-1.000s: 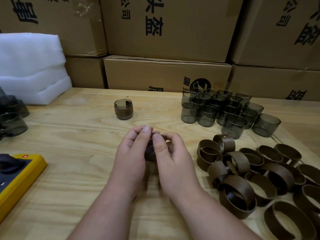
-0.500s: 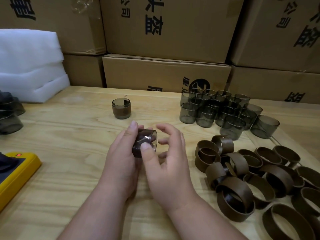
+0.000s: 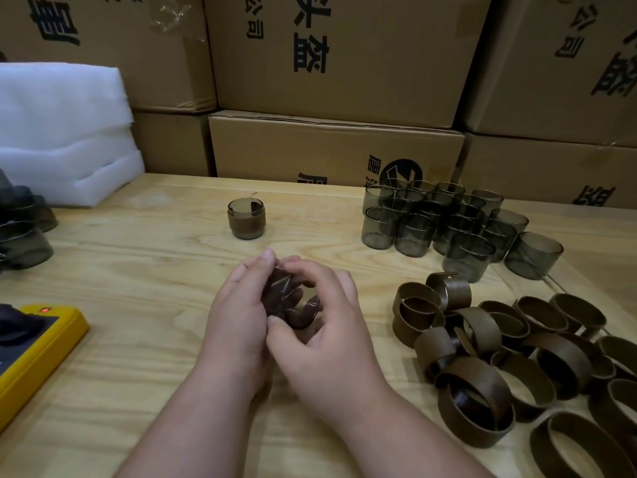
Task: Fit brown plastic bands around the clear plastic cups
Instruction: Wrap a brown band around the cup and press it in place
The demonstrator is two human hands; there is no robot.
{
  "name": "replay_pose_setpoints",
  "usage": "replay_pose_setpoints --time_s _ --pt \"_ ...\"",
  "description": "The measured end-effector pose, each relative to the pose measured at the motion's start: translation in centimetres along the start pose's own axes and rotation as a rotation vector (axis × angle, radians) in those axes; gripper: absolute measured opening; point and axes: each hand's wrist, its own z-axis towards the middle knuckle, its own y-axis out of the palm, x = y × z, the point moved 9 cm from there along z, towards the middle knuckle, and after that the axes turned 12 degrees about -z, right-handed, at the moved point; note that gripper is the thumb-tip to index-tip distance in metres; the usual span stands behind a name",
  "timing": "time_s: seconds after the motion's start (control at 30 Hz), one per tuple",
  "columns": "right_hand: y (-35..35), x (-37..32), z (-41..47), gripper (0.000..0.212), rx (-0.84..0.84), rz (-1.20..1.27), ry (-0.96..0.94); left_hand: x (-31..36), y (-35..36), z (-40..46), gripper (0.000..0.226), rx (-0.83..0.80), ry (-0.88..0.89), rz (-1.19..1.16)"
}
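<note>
Both my hands hold one smoky clear cup (image 3: 293,305) with a brown band on it, just above the middle of the wooden table (image 3: 138,288). My left hand (image 3: 238,319) grips its left side, fingers curled over the top. My right hand (image 3: 327,339) cups it from the right, thumb under it and fingers over it. The cup lies tilted with its mouth toward the lower right. A finished banded cup (image 3: 246,218) stands upright farther back. Several bare cups (image 3: 431,222) cluster at the back right. Loose brown bands (image 3: 499,357) lie heaped at the right.
Cardboard boxes (image 3: 334,146) wall off the back of the table. White foam sheets (image 3: 58,132) are stacked at the back left. More dark cups (image 3: 20,232) sit at the left edge. A yellow device (image 3: 31,353) with a red light lies at the front left.
Both hands have turned the cup, so that it now lies tilted with its mouth toward the lower right. My right fingers have closed over its top.
</note>
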Motion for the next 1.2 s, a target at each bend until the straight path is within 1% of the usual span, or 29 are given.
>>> replay_pose_setpoints --time_s 0.07,0.17,0.23,0.3,0.37,0.47,0.53,0.6,0.7,0.8,0.83,0.9,0.93,1.0,1.07,1.1,1.13,1.2 --pt "-0.3 0.1 0.0 0.053 0.048 -0.032 -0.019 -0.2 -0.1 0.0 0.025 0.026 -0.028 0.0" --pt "-1.3 0.4 0.1 0.053 0.169 -0.046 -0.008 -0.4 0.0 0.2 0.048 0.057 -0.058 -0.037" --pt "-2.1 0.5 0.1 0.059 0.258 -0.037 -0.004 -0.2 0.0 0.2 0.06 0.065 -0.058 -0.071" --pt "-2.7 0.7 0.1 0.063 0.327 -0.019 0.005 0.1 -0.2 0.3 0.061 0.056 -0.045 -0.09" --pt "-3.2 0.7 0.1 0.059 0.375 0.022 0.005 0.1 -0.1 0.2 0.061 0.028 -0.028 -0.105" --pt "-3.8 0.8 0.0 0.055 0.415 0.096 0.035 0.3 0.0 0.2 0.061 -0.009 0.021 -0.123" --pt "-4.0 1.2 0.0 0.054 0.424 0.142 0.072 0.4 0.0 0.4 0.055 -0.024 0.039 -0.134" --pt "-4.1 1.4 0.0 0.053 0.425 0.153 0.089 0.0 0.0 0.6 0.05 -0.04 0.021 -0.147" --pt "-4.1 1.2 0.0 0.048 0.415 0.184 0.088 -0.3 0.1 0.6 0.051 -0.054 -0.007 -0.145" --pt "-4.1 1.8 0.0 0.04 0.412 0.297 0.127 -0.4 0.4 0.5 0.044 -0.062 -0.007 -0.097" --pt "-4.1 2.2 0.0 0.04 0.412 0.336 0.163 -0.4 0.5 0.5 0.041 -0.064 0.0 -0.066" --pt "-3.9 2.9 0.1 0.05 0.396 0.393 0.238 -0.4 1.0 0.2 0.039 -0.076 0.007 0.024" --pt "-3.8 3.2 0.2 0.055 0.382 0.414 0.269 -0.5 1.2 0.0 0.043 -0.088 0.001 0.077" --pt "-3.5 3.6 0.3 0.062 0.336 0.429 0.319 -0.6 1.5 -0.3 0.061 -0.12 -0.013 0.145" --pt "-2.8 3.7 0.4 0.065 0.248 0.437 0.332 -0.9 2.1 -0.7 0.085 -0.197 -0.039 0.155" --pt "-2.3 3.6 0.4 0.064 0.197 0.441 0.323 -1.0 2.5 -0.9 0.091 -0.243 -0.047 0.145" --pt "-1.8 3.4 0.5 0.061 0.151 0.434 0.31 -1.0 2.7 -1.1 0.089 -0.271 -0.049 0.129" --pt "-1.2 2.9 0.5 0.057 0.087 0.4 0.284 -0.8 3.0 -1.4 0.073 -0.273 -0.035 0.072"
